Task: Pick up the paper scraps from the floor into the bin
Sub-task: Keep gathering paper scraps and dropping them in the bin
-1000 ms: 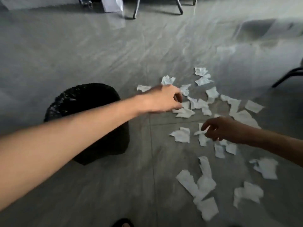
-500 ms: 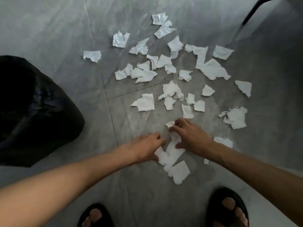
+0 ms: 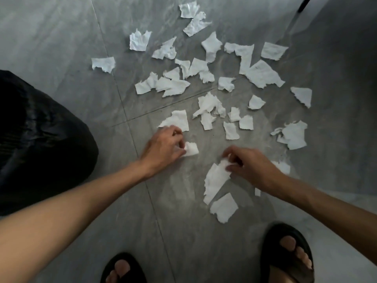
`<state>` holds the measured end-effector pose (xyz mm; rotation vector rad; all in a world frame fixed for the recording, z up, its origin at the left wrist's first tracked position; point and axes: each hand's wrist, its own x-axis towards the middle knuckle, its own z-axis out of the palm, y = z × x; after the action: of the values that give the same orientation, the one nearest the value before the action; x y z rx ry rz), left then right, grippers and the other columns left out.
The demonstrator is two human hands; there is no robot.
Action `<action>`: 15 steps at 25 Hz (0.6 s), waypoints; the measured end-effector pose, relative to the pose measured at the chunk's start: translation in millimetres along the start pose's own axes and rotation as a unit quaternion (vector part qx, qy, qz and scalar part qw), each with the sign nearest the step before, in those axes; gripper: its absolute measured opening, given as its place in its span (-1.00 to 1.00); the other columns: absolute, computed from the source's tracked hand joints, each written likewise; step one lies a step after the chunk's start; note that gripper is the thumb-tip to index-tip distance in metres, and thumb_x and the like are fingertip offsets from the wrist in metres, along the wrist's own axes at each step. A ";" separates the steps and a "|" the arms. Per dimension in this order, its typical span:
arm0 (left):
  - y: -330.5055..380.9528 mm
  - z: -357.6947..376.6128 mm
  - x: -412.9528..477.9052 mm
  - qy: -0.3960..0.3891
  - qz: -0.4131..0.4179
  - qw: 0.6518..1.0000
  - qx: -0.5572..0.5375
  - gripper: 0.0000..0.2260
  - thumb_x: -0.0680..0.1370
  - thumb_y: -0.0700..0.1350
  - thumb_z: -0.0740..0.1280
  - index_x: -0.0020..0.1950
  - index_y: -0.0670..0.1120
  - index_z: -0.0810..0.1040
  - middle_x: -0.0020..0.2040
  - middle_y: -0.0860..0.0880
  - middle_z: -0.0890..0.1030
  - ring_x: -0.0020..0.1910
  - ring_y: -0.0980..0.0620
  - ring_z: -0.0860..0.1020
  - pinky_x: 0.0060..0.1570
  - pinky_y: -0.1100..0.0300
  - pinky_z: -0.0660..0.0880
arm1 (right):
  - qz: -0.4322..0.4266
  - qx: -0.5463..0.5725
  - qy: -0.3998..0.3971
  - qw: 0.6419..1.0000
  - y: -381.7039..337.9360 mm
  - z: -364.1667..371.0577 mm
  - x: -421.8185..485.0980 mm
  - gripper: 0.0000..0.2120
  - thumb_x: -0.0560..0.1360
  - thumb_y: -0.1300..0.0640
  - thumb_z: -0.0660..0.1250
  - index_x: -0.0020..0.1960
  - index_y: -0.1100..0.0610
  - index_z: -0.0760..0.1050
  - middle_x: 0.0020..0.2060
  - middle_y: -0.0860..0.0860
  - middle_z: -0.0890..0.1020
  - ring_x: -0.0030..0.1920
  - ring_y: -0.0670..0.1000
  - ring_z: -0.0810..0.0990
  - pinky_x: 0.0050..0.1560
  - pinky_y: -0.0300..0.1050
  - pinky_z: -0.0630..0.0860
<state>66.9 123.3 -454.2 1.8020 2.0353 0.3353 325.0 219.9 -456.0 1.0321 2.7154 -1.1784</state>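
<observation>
1. Since there's only the head view, all of this comes from it: left hand [image 3: 165,148] has its fingers curled, thumb and fingertips pinching a small scrap [image 3: 191,149] that sticks out on the thumb side.
2. Right hand [image 3: 251,166] is curled too, fingertips nipping the top end of a long scrap [image 3: 215,180]. The rest of that strip trails from the grip back toward the feet, and looks to be lying on the floor [image 3: 61,48].
3. Change vs half a second ago: left hand was down beside the long scrap, next to the right hand. It's now moved away from it, toward the pile, and has its own piece. Right hand has gone from reaching to holding.
4. Meaning: two grabs are made, one per hand. Neither piece has gone to the bin yet.
5. Bin [image 3: 40,139], black liner, sits well to the left of the left grip. I can't see its opening from here.
6. Remaining paper scraps [image 3: 261,75] are mostly beyond both grips. One wide scrap [image 3: 177,120] is just past the left knuckles, and a squarish one [image 3: 223,208] lies nearer the sandals [image 3: 285,252] than the right grip.
7. Judgement: early in the job, since most of the pile is untouched. Probably worth gathering more per hand before a trip to the bin. Thin torn paper may slip or tear in a loose pinch.
</observation>
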 end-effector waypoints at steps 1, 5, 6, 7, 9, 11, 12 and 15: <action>-0.8 -2.5 11.3 0.015 -0.010 1.000 0.007 -0.89 0.38 -0.09 0.48 -0.18 -0.09 0.61 0.13 -0.09 0.56 0.07 -0.08 0.50 0.07 0.07 0.43 | -0.032 -0.025 -0.047 0.998 -2.7 8.0 -4.5 -0.66 0.39 0.13 0.44 0.10 -0.09 0.45 -0.23 -0.16 0.55 -0.30 -0.23 0.49 -0.28 -0.33 0.33; -7.1 3.9 44.4 -0.016 -0.054 0.997 0.046 -0.89 0.39 -0.08 0.47 -0.16 -0.06 0.59 0.35 -0.13 0.45 0.29 -0.14 0.40 0.26 0.01 0.35 | -0.115 -0.175 -0.087 0.974 -0.2 32.3 -1.0 -0.76 0.42 0.13 0.37 0.07 0.06 0.47 -0.05 0.01 0.61 -0.05 0.07 0.60 -0.15 -0.10 0.48; -9.7 6.6 48.4 -0.024 -0.064 0.996 0.054 -0.89 0.40 -0.08 0.46 -0.15 -0.06 0.58 0.34 -0.13 0.45 0.29 -0.15 0.40 0.26 0.00 0.36 | -0.121 -0.187 -0.081 0.972 0.0 31.8 1.7 -0.83 0.42 0.13 0.37 -0.01 0.06 0.46 -0.08 0.02 0.60 -0.07 0.08 0.59 -0.15 -0.08 0.48; -12.0 9.1 50.3 -0.031 -0.069 0.995 0.063 -0.89 0.41 -0.08 0.45 -0.14 -0.06 0.57 0.31 -0.13 0.46 0.26 -0.16 0.41 0.22 0.01 0.38 | -0.127 -0.188 -0.079 0.971 -0.5 31.4 2.4 -0.86 0.41 0.14 0.37 -0.07 0.05 0.46 -0.13 0.01 0.59 -0.10 0.07 0.59 -0.18 -0.10 0.46; -16.6 11.7 51.5 -0.033 -0.059 0.994 0.081 -0.90 0.44 -0.09 0.41 -0.13 -0.08 0.54 0.16 -0.12 0.51 0.12 -0.16 0.46 0.03 0.05 0.43 | -0.120 -0.174 -0.071 0.975 -2.1 29.1 2.1 -0.86 0.38 0.14 0.40 -0.12 0.04 0.46 -0.16 0.00 0.56 -0.15 0.05 0.57 -0.24 -0.16 0.39; -19.8 10.0 51.2 -0.042 -0.062 0.995 0.060 -0.90 0.46 -0.10 0.37 -0.17 -0.10 0.48 -0.02 -0.13 0.55 -0.05 -0.17 0.52 -0.18 0.09 0.41 | -0.083 -0.121 -0.025 0.989 -6.4 21.3 4.4 -0.86 0.38 0.12 0.43 -0.11 0.04 0.49 -0.11 -0.01 0.54 -0.13 0.02 0.54 -0.23 -0.15 0.42; -21.3 7.7 52.1 -0.060 -0.068 0.995 0.048 -0.90 0.45 -0.12 0.36 -0.18 -0.10 0.47 -0.08 -0.15 0.58 -0.11 -0.18 0.55 -0.23 0.12 0.39 | -0.052 -0.085 0.007 0.995 -9.4 16.5 7.6 -0.87 0.38 0.11 0.43 -0.10 0.05 0.52 -0.09 -0.01 0.53 -0.11 0.00 0.52 -0.20 -0.13 0.46; -23.2 -9.0 58.2 -0.148 -0.065 0.986 0.042 -0.93 0.42 -0.16 0.40 -0.16 -0.09 0.53 -0.11 -0.18 0.64 -0.13 -0.17 0.60 -0.25 0.13 0.43 | 0.090 0.059 0.057 0.993 -20.3 3.5 20.7 -0.93 0.42 0.11 0.42 -0.13 0.08 0.56 -0.17 -0.02 0.58 -0.20 -0.02 0.53 -0.18 -0.08 0.46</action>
<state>37.0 178.3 -464.1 1.6431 1.9658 -0.0566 296.4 219.2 -450.6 1.3658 2.5912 -1.3001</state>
